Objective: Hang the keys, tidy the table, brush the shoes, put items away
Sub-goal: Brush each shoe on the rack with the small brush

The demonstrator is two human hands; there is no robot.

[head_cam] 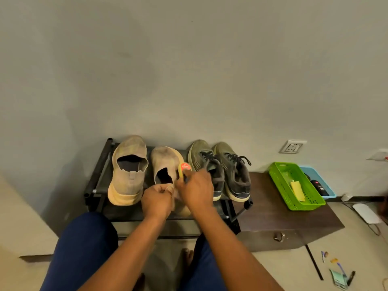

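While the left hand (157, 198) pinches the heel collar of the right-hand tan slip-on shoe (167, 164), the right hand (196, 189) is curled round a yellow shoe brush (182, 171), red sticker showing at its far tip, and holds it against that same shoe's right flank. So both hands are closed on something, neither idle. And here's the geometry that matters: the shoe lies with its long axis running near to far, heel towards the person, toe towards the wall, on the top shelf of the black shoe rack (98, 177). The brush sits on the shoe's right side, nearly parallel to that axis, with the steadying hand at the near end. My read is that the next stroke wants to travel along the flank, heel to toe, pushing away from the pinching fingers. The right hand is the one placed for it. The other tan shoe (129, 171) stands just to the left, and the pair of olive sneakers (220, 169) just to the right, close enough that a wide sweep could knock a lace.
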